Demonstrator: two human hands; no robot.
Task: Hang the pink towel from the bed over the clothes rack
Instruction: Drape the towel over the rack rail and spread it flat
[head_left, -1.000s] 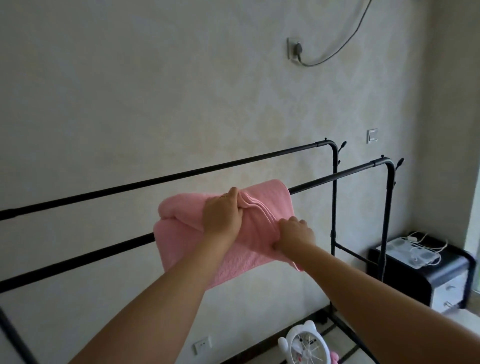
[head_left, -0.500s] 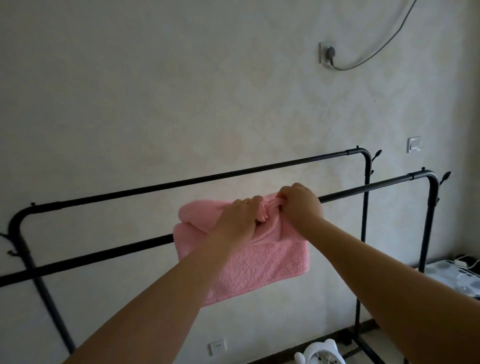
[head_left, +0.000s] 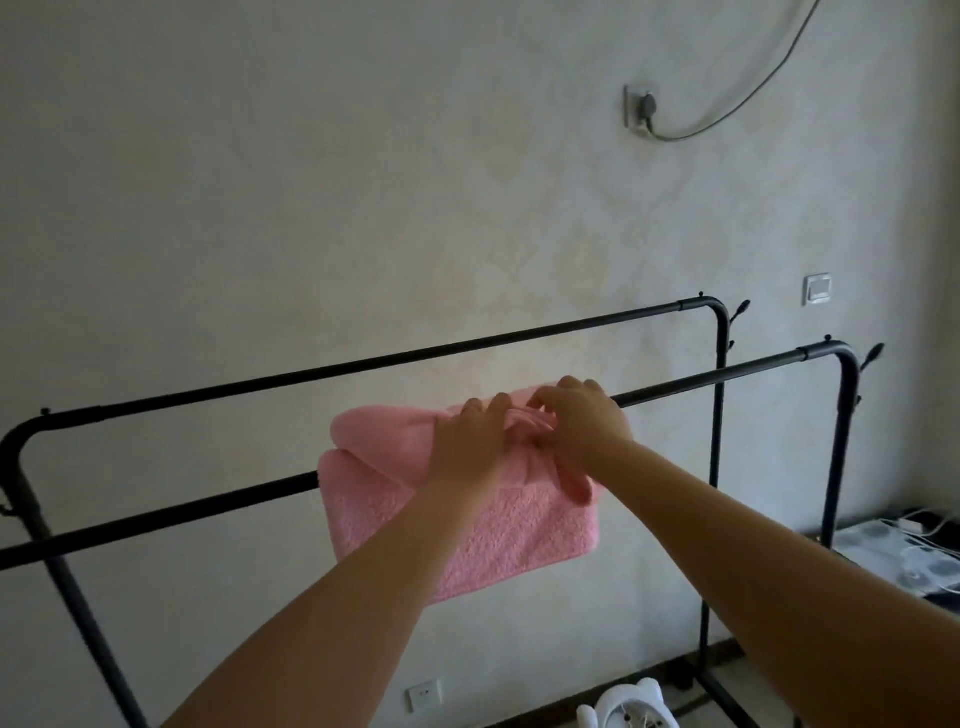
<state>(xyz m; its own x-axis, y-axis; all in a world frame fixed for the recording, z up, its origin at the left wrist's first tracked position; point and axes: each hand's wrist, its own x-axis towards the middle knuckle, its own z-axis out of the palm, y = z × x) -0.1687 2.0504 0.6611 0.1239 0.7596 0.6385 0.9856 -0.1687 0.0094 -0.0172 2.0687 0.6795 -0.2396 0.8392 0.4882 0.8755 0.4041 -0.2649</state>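
Black metal clothes rack (head_left: 171, 400) spans the view, with two parallel rails. Pink towel (head_left: 498, 540) drapes over the near rail, at centre. Left hand (head_left: 470, 447) presses its bunched top fold; right hand (head_left: 579, 423), at 3 o'clock of the left, pinches the same fold. Wall socket (head_left: 640, 105) at 1 o'clock.

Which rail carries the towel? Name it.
The front rail, the one nearer the person. The pink towel drapes over it under both hands, left and right. The back rail by the wall is bare.
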